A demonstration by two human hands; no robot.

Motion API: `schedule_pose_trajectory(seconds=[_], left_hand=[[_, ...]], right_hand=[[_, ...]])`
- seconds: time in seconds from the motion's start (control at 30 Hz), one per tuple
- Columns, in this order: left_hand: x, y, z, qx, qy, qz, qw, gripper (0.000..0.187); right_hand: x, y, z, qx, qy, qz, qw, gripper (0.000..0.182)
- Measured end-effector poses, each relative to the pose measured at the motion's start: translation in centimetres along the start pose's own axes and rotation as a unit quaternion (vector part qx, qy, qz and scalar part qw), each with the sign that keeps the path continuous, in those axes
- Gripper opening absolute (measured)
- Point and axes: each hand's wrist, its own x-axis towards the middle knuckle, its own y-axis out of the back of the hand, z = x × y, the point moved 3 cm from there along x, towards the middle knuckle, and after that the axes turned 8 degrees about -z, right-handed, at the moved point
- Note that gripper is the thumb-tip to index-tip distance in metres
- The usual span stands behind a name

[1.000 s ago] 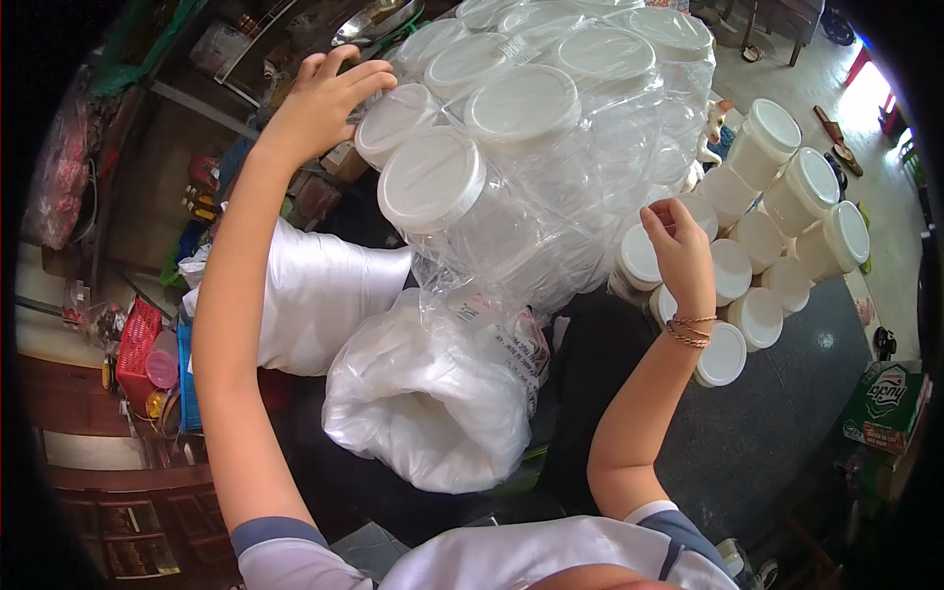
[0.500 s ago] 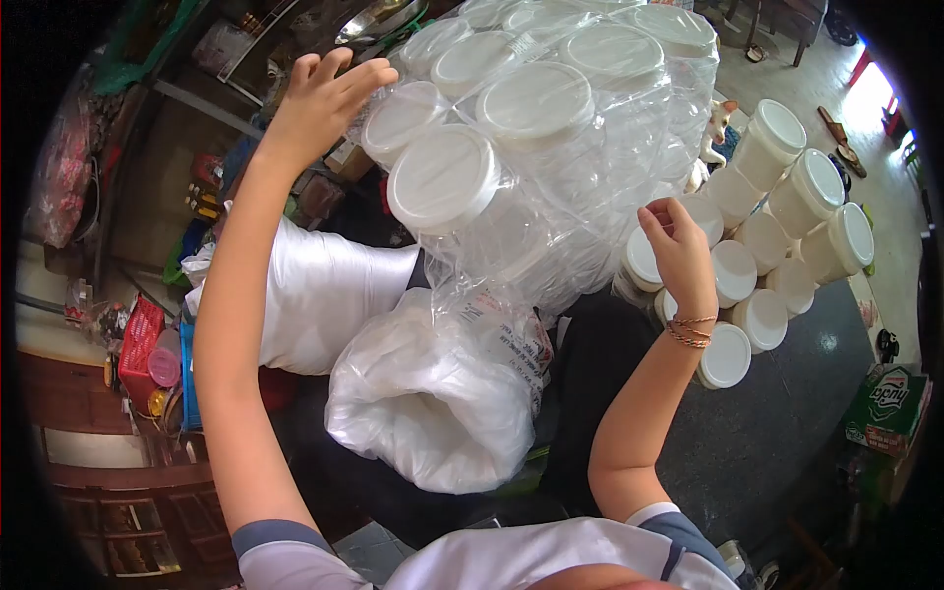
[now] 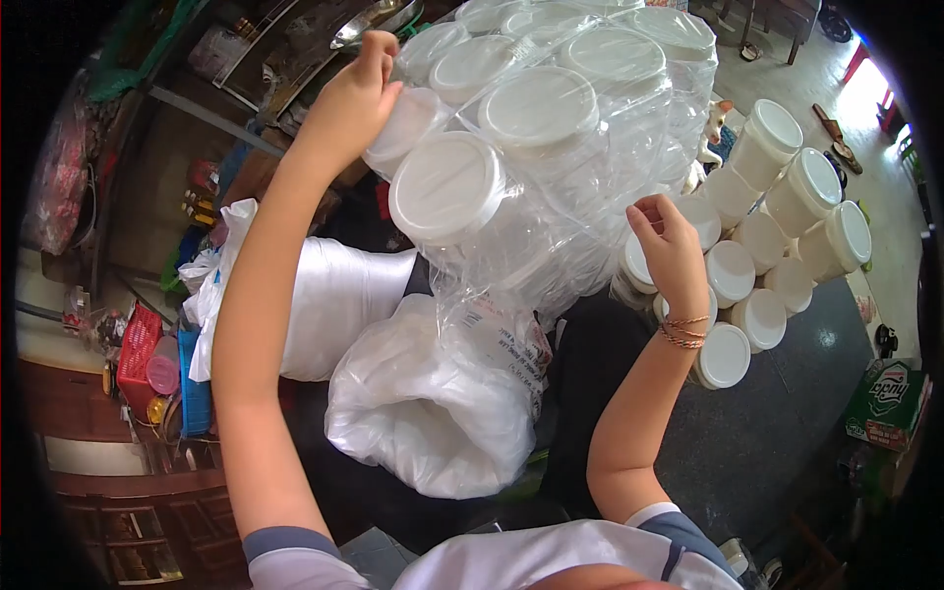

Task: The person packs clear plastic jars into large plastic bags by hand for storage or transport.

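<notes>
Jar bag [image 3: 551, 128] in both raised hands

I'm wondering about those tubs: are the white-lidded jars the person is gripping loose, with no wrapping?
No, the jars sit inside a clear plastic bag, which both the left hand and right hand grip.

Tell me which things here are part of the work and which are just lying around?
In hand: left hand and right hand gripping the clear bag of white-lidded jars.

Lying about: loose jars, white sacks, red basket, green box.

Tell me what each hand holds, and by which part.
Both hands grip the clear plastic bag of jars: left hand at its upper left edge, right hand pinching its lower right side.
</notes>
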Motion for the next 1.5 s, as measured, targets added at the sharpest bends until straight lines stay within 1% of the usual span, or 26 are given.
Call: schedule_pose_trajectory(seconds=[0.07, 0.1, 0.2, 0.27, 0.3, 0.37, 0.4, 0.47, 0.53, 0.6, 0.63, 0.7, 0.73, 0.83, 0.93, 1.03, 1.13, 1.23, 1.33, 1.43, 1.47, 1.5], left_hand=[[0.5, -0.5, -1.4, -0.075, 0.104, 0.023, 0.992, 0.048], [0.6, -0.6, -2.2, -0.055, 0.144, 0.044, 0.987, 0.05], [0.2, -0.7, -3.9, -0.098, 0.177, -0.002, 0.979, 0.039], [-0.5, -0.8, -4.2, -0.132, 0.111, -0.034, 0.984, 0.029], [-0.7, -0.5, -3.8, -0.149, 0.078, -0.05, 0.984, 0.026], [-1.3, 0.4, -3.3, -0.141, 0.079, -0.097, 0.982, 0.019], [-1.5, 0.8, -3.0, -0.137, 0.079, -0.12, 0.98, 0.018], [-1.9, 0.6, -4.3, -0.256, 0.119, -0.194, 0.94, 0.023], [-2.9, 0.7, -5.2, -0.364, 0.139, -0.251, 0.886, 0.03], [-4.1, 1.0, -5.7, -0.46, 0.139, -0.29, 0.828, 0.04], [-4.5, 0.9, -5.5, -0.487, 0.135, -0.316, 0.803, 0.057], [-4.9, 1.1, -5.1, -0.442, 0.137, -0.311, 0.83, 0.064], [-5.0, 1.2, -4.7, -0.42, 0.138, -0.308, 0.843, 0.067], [-5.2, 1.4, -4.2, -0.413, 0.116, -0.311, 0.848, 0.071], [-6.0, 1.3, -3.8, -0.32, 0.139, -0.279, 0.895, 0.072], [-7.0, 1.1, -3.3, -0.229, 0.065, -0.168, 0.957, 0.065], [-7.6, 1.0, -2.7, -0.301, 0.102, -0.143, 0.937, 0.056], [-7.7, 1.0, -2.2, -0.344, 0.156, -0.17, 0.91, 0.046], [-7.8, 1.0, -1.9, -0.321, 0.127, -0.145, 0.927, 0.043], [-8.0, 0.5, -2.3, -0.406, 0.143, -0.176, 0.885, 0.042], [-8.1, 0.4, -2.3, -0.403, 0.152, -0.17, 0.887, 0.042], [-8.2, -0.2, -2.6, -0.399, 0.136, -0.152, 0.894, 0.042]], right_hand=[[0.0, -0.2, 0.0, 0.003, 0.006, -0.004, 1.0, 0.025], [0.0, -0.4, 0.1, 0.002, 0.011, -0.001, 1.0, 0.025], [0.2, -0.7, 0.0, 0.015, 0.034, 0.002, 0.999, 0.023], [0.2, -0.8, -0.4, 0.051, 0.054, 0.006, 0.997, 0.021], [0.3, -0.9, -1.0, 0.112, 0.073, 0.012, 0.991, 0.02], [0.3, -1.2, -2.9, 0.233, 0.108, 0.022, 0.966, 0.017], [-0.1, -1.4, -4.6, 0.256, 0.144, 0.029, 0.955, 0.018], [-1.5, -2.3, -8.9, 0.302, 0.216, 0.043, 0.928, 0.021], [-2.9, -3.7, -12.7, 0.255, 0.36, 0.027, 0.897, 0.031], [-3.6, -5.1, -14.9, 0.135, 0.402, -0.004, 0.906, 0.037], [-3.8, -5.9, -15.6, 0.077, 0.416, -0.01, 0.906, 0.039], [-3.9, -7.4, -15.6, -0.029, 0.415, 0.005, 0.909, 0.04], [-3.7, -7.4, -15.4, -0.023, 0.414, 0.013, 0.91, 0.04], [-3.0, -7.3, -14.8, -0.008, 0.416, 0.037, 0.909, 0.039], [-2.9, -7.6, -14.5, -0.004, 0.412, 0.05, 0.91, 0.037], [-2.9, -7.5, -14.4, 0.008, 0.422, 0.06, 0.904, 0.036], [-2.6, -7.7, -14.2, 0.012, 0.431, 0.077, 0.899, 0.036], [-2.7, -7.8, -13.9, 0.016, 0.429, 0.08, 0.9, 0.036], [-2.7, -7.7, -13.8, 0.021, 0.43, 0.082, 0.899, 0.037], [-2.6, -7.5, -13.9, 0.025, 0.428, 0.089, 0.899, 0.037], [-2.6, -7.6, -13.9, 0.03, 0.428, 0.085, 0.899, 0.038], [-2.5, -7.8, -13.8, 0.03, 0.437, 0.091, 0.895, 0.038]])
